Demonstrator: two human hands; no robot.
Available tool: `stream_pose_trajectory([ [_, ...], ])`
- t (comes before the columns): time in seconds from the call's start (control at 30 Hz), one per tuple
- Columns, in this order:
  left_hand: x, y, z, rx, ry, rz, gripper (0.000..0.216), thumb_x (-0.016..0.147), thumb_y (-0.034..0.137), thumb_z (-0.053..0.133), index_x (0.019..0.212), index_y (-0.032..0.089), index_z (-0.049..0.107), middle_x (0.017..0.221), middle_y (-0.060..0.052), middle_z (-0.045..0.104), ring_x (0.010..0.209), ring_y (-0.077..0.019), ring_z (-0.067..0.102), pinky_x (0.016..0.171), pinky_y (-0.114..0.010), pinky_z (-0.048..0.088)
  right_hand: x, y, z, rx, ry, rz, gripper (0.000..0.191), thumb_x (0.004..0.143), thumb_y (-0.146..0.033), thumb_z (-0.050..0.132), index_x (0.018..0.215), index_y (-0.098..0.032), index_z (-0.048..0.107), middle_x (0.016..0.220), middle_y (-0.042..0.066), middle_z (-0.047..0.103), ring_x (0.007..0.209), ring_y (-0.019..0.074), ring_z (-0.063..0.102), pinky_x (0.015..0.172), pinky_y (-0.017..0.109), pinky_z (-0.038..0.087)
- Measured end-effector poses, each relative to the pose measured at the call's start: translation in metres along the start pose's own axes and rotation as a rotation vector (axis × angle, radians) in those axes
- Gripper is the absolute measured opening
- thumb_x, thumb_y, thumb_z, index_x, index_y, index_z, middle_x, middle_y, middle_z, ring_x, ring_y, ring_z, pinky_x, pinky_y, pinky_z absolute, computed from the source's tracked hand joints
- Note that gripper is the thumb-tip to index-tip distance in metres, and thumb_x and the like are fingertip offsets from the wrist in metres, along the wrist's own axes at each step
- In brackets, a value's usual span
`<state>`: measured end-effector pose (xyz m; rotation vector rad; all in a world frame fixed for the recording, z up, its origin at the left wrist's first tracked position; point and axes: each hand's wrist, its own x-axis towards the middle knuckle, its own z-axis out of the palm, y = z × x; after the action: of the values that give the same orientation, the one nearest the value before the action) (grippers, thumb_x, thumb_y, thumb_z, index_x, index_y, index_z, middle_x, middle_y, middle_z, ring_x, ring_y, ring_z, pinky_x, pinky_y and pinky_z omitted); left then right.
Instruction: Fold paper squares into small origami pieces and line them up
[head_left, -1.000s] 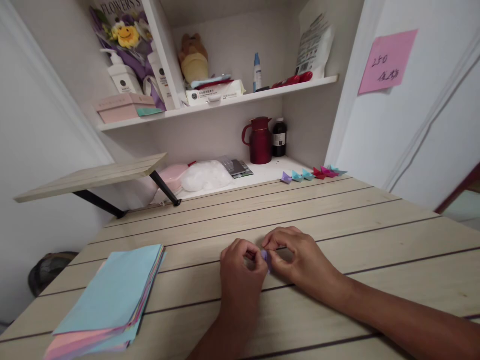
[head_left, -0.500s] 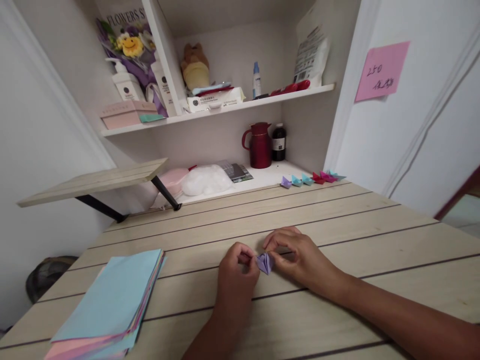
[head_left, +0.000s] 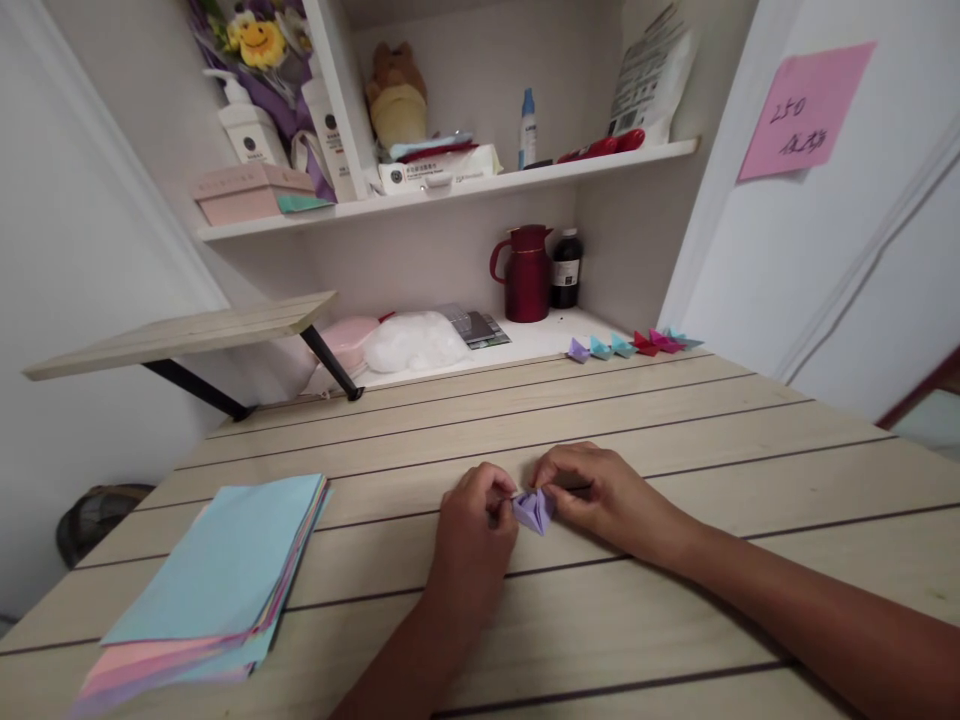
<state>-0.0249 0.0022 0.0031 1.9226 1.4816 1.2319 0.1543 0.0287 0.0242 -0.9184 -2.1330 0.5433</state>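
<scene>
A small folded piece of purple paper (head_left: 534,510) is pinched between both my hands just above the wooden table (head_left: 525,620). My left hand (head_left: 476,530) grips its left side with curled fingers. Its right side is held by my right hand (head_left: 592,492), thumb and forefinger pressed together at the top edge. The paper is spread into a small fan-like wedge between the fingertips.
A stack of coloured paper sheets (head_left: 210,590), light blue on top, lies at the table's left front. A row of small folded paper shapes (head_left: 630,345) sits at the far edge. Behind are shelves with a red jug (head_left: 527,273), dark bottle (head_left: 566,270) and a raised wooden board (head_left: 187,335).
The purple paper has opened out wider between my fingers, from a thin sliver to a spread wedge. Both hands stayed in place; the view shifted slightly.
</scene>
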Motion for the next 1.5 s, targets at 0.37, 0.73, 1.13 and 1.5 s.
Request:
stream_pose_trajectory([
  [0.37,-0.001,0.006,-0.006,0.030,-0.128,0.132,0.038,0.074,-0.005,0.041,0.086,0.023,0.064,0.094,-0.001,0.057,0.090,-0.0159,0.056,0.081,-0.030,0.045,-0.001,0.000,0.001,-0.013,-0.015,0.006,0.018,0.074,-0.005,0.055,0.074,-0.021,0.063,0.070,-0.003,0.068,0.069,0.0139,0.061,0.071,0.025,0.043],
  [0.73,0.001,0.005,-0.009,0.072,-0.188,0.141,0.033,0.071,-0.007,0.039,0.078,0.021,0.055,0.095,-0.001,0.053,0.092,-0.0155,0.053,0.083,-0.030,0.042,-0.001,-0.002,0.002,-0.030,-0.018,-0.018,0.020,0.072,-0.003,0.055,0.075,-0.021,0.063,0.073,-0.003,0.069,0.069,0.0129,0.062,0.074,0.025,0.043],
  [1.13,-0.001,-0.003,-0.010,0.162,-0.285,0.134,0.039,0.066,-0.005,0.041,0.078,0.023,0.063,0.115,-0.005,0.051,0.114,-0.0198,0.049,0.095,-0.036,0.041,-0.001,-0.003,0.003,-0.043,-0.034,-0.029,0.019,0.073,-0.004,0.053,0.073,-0.020,0.063,0.072,-0.002,0.069,0.069,0.0137,0.063,0.075,0.027,0.043],
  [1.5,-0.008,0.014,-0.020,0.253,-0.425,0.176,0.014,0.079,0.032,0.062,0.090,0.024,0.061,0.141,-0.010,0.045,0.139,-0.0284,0.028,0.108,-0.053,0.025,-0.002,-0.004,0.004,0.016,-0.058,0.028,0.015,0.074,-0.006,0.053,0.073,-0.020,0.060,0.070,-0.001,0.068,0.065,0.0144,0.059,0.065,0.025,0.043],
])
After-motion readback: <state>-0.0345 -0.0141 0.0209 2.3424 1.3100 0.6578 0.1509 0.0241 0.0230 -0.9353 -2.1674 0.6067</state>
